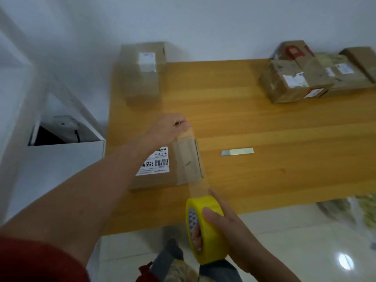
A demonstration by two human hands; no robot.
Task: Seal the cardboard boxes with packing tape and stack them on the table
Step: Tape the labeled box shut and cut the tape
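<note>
A flat cardboard box (pixel 162 180) with a white barcode label lies near the wooden table's left front edge. My right hand (pixel 230 226) grips a yellow roll of packing tape (pixel 205 228) just in front of the table, fingers through its core. A clear strip of tape (pixel 193 159) runs from the roll up over the box's right end. My left hand (pixel 173 127) pinches the strip's free end beyond the box's far edge. A taller sealed box (pixel 142 74) stands at the table's far left corner.
A small metal cutter blade (pixel 237 152) lies on the table (pixel 264 123) right of the box. Several worn cardboard boxes (pixel 317 78) sit at the far right. A white open bin (pixel 61 139) stands left of the table. Tiled floor lies below.
</note>
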